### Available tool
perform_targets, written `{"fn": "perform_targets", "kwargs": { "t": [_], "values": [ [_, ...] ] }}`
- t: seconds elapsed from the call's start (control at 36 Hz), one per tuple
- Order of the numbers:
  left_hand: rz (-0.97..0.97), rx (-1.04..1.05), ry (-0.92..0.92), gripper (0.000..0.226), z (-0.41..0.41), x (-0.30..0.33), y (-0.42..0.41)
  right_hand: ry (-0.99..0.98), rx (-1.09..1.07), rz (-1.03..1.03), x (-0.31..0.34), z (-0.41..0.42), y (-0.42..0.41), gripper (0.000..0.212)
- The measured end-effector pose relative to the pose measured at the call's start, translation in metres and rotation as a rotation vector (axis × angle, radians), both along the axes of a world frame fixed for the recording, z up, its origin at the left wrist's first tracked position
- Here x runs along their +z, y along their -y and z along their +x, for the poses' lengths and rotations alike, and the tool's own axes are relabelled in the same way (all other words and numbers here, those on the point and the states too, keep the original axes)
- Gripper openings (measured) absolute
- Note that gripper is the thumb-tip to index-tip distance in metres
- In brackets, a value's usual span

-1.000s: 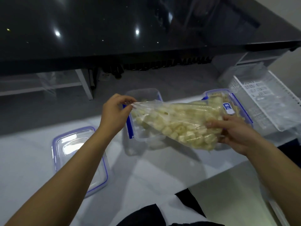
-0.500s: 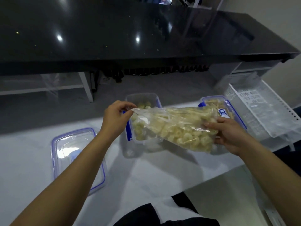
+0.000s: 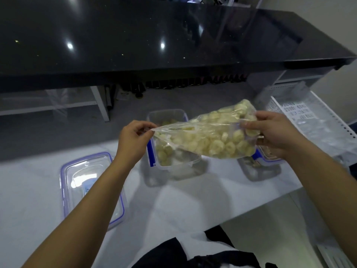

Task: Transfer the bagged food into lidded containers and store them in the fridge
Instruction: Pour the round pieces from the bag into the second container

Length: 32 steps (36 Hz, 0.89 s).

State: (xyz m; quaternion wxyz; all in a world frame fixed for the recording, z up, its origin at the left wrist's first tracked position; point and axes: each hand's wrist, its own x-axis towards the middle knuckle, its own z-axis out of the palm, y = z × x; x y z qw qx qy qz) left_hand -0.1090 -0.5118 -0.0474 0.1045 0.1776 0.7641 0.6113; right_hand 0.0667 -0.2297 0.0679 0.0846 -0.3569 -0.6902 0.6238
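Observation:
A clear plastic bag [image 3: 208, 138] of pale yellow food pieces hangs tilted over an open clear container with blue clips [image 3: 170, 163]. My left hand [image 3: 133, 140] pinches the bag's mouth, low over the container's left rim. My right hand [image 3: 274, 132] grips the bag's raised far end. Some pieces lie in the container. A second container [image 3: 260, 167], with food in it, stands to the right, mostly hidden behind my right hand and the bag.
A clear lid with a blue rim [image 3: 87, 182] lies flat on the white counter [image 3: 183, 206] at the left. A white perforated plastic basket [image 3: 313, 124] sits at the far right. A black glossy counter [image 3: 154, 35] overhangs the back.
My right hand has lifted the bag's far end higher, tilting it steeper toward the container. More food pieces now lie in the container. My left hand stays at the bag's mouth.

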Motion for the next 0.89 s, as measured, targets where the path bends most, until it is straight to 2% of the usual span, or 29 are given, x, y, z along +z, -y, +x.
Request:
{"fn": "perform_targets", "kwargs": {
  "t": [0.19,0.31,0.47,0.61,0.89],
  "values": [
    [0.034,0.033,-0.014,0.032,0.005,0.0,0.0,-0.007,0.0,0.006,0.006,-0.004,-0.002,0.015],
    [0.055,0.046,0.023,0.029,0.011,-0.003,0.0,0.023,-0.006,0.053,0.005,-0.006,0.002,0.025],
    [0.085,0.071,0.035,0.029,0.017,-0.006,-0.001,-0.092,0.018,0.009,0.019,-0.014,0.002,0.013],
    [0.094,0.101,0.07,0.027,0.018,-0.01,0.0,-0.013,0.036,0.047,0.017,-0.024,0.007,0.017],
    [0.133,0.159,0.138,0.013,0.027,-0.016,0.002,-0.028,0.076,0.076,0.019,-0.044,0.02,0.014]
  ]
}}
